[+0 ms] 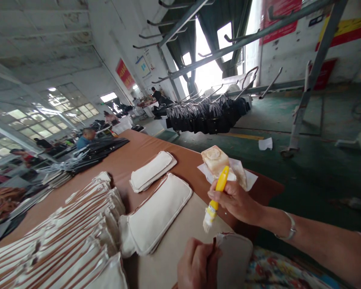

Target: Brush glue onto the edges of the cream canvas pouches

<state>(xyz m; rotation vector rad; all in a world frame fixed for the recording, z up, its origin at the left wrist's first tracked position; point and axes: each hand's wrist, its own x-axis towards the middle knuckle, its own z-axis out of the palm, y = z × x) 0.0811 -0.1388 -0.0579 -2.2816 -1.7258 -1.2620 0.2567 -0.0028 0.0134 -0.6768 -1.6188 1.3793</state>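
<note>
In my right hand is a paintbrush with a yellow handle, its bristles coated in something white and pointing down. My left hand is closed on the edge of a pale fabric piece near my lap. The brush tip hangs just above that hand, apart from the piece. Beyond the brush, a crusted whitish container rests on white paper at the table's edge. A stack of pale sewn pieces with brown edges lies left of my hands, and a smaller stack sits behind it.
Long overlapping rows of pale pieces with brown edges cover the left of the brown table. Black material lies at its far left end. Past the table stands a metal rack hung with black items. Several people work in the background.
</note>
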